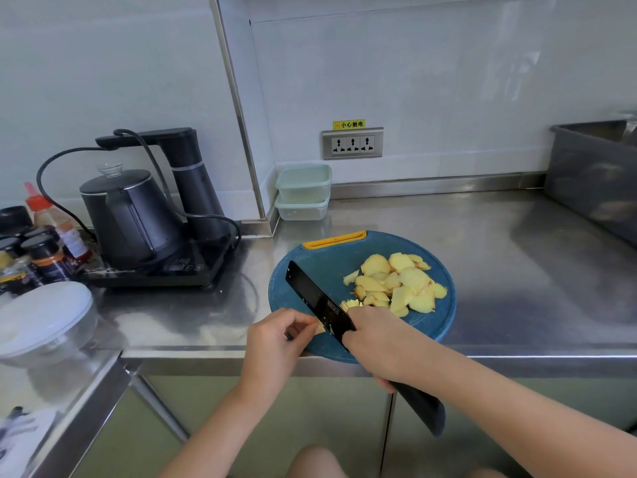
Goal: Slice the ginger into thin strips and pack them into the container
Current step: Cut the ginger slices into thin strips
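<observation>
The right hand (375, 343) is wrapped tightly around the handle of a black knife (317, 298), blade down on the board. The left hand (275, 343), fingers curled, holds a small ginger piece (320, 328) against the blade's side, lower centre of the frame. Just right of it, pale ginger slices (400, 284) lie heaped on the round blue cutting board (310, 260). Two stacked lidded containers (303, 182) sit by the wall at centre, and a black kettle (127, 215) stands at left on the steel counter (517, 270).

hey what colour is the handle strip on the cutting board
Orange-yellow; the handle strip sits on the blue cutting board's far edge, head view.
</observation>
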A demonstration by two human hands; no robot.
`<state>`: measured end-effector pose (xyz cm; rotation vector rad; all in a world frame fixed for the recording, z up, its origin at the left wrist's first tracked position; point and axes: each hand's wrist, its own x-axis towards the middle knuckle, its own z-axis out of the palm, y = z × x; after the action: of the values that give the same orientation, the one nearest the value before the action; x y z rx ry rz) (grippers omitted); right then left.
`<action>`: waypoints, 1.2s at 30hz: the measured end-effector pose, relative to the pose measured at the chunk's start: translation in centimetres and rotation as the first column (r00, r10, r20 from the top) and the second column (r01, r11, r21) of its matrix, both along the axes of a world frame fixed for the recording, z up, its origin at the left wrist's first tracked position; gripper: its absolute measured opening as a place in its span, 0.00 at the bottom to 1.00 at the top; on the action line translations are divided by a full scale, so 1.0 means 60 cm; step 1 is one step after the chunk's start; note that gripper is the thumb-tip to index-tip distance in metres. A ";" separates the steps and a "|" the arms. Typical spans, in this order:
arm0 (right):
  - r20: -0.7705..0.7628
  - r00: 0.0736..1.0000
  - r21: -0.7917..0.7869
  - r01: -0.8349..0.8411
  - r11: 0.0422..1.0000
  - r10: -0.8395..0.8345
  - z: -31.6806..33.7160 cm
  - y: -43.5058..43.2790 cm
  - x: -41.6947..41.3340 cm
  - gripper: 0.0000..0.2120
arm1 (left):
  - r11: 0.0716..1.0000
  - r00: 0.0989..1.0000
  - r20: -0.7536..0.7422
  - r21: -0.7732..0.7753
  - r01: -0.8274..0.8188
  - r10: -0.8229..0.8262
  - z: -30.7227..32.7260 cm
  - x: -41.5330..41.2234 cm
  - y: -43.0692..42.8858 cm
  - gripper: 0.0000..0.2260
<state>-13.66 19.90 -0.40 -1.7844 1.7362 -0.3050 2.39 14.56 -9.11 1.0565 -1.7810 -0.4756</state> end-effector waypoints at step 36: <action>-0.182 0.981 0.030 -0.062 0.998 0.067 -0.007 -0.025 0.017 0.13 | 0.990 0.984 0.116 0.040 0.132 -0.136 0.018 0.011 -0.020 0.14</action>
<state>-12.62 18.41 -0.82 -1.8973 1.7934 -0.0949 3.08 13.36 -8.01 1.0093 -1.9637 -0.5349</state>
